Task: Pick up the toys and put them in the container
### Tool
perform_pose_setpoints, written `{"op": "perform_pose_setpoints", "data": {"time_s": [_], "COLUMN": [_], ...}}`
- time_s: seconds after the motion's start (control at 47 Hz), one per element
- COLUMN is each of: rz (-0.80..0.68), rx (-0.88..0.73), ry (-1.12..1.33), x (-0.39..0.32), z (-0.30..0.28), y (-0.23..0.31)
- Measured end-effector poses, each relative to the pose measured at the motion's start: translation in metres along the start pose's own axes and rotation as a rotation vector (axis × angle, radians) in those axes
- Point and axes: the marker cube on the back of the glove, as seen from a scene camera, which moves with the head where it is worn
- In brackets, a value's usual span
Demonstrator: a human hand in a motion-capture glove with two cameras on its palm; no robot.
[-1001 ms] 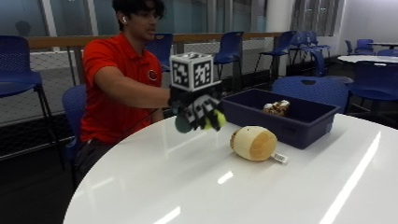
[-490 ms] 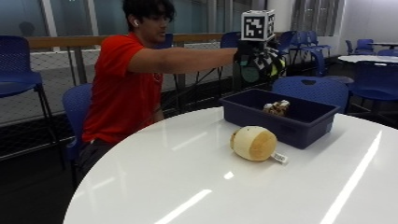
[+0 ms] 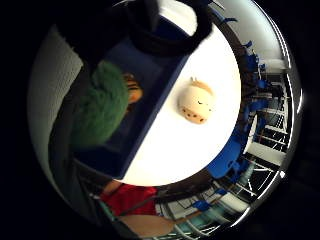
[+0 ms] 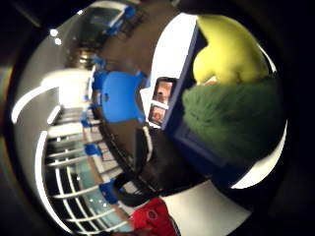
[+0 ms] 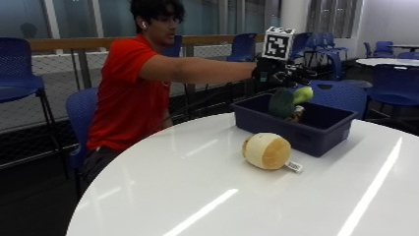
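On the round white table [image 5: 196, 196] a dark blue bin [image 5: 298, 125] sits at the far right, a tan round plush toy [image 5: 266, 151] lies just beside its near wall, and above the bin the gloved right hand [image 5: 283, 74] has its fingers released, the green and yellow plush toy [image 5: 286, 101] just below it, over the bin.

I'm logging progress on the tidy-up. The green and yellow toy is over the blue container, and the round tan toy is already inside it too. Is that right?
Not quite. The round tan toy is not in the blue container; the outside view shows it lying on the white table just in front of it. The rest holds: the green and yellow toy is over the container, below the gloved right hand.
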Motion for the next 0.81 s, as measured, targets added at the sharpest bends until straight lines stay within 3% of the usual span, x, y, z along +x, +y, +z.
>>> {"op": "perform_pose_setpoints", "data": {"time_s": [0.468,0.809], "rz": [0.250,0.368], "rx": [0.078,0.048], "ry": [0.031,0.066], "x": [0.173,0.236], "z": [0.011,0.052], "y": [0.028,0.023]}}
